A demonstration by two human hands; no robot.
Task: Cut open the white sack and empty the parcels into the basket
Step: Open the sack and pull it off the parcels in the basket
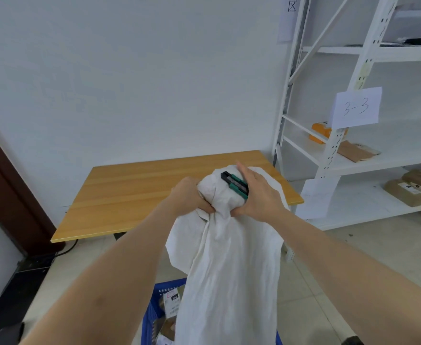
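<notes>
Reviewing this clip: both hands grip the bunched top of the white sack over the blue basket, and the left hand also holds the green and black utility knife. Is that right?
Not quite. The head view shows the green and black utility knife in the right hand, not the left hand. The rest stands: both hands grip the bunched top of the white sack, which hangs over the blue basket.

The white sack (227,270) hides most of the blue basket (152,317) and its parcels (171,302); the bottom edge cuts both, and the knife (234,183) blade can't be seen
</notes>
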